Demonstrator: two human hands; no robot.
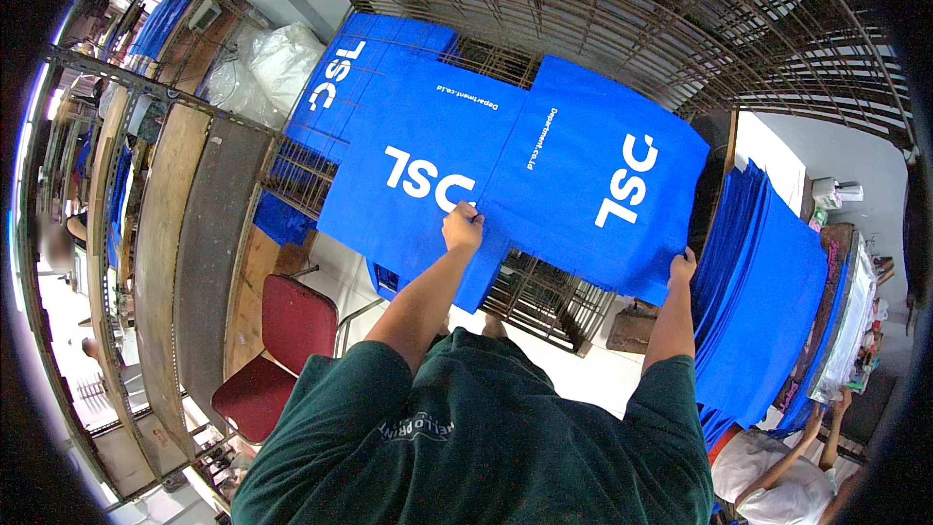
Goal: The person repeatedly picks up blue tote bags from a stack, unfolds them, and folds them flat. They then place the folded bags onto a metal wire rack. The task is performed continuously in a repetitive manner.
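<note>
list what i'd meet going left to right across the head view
Long brown wooden plank, dark red padded chair, bare left hand, flat blue white-printed sheet, bare right hand, thick stack of blue sheets.

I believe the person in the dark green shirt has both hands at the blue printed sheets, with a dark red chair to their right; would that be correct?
Not quite: the dark red chair is on the left, not the right, as the head view shows. The rest holds: the left hand and right hand are both at the blue printed sheets.
</note>
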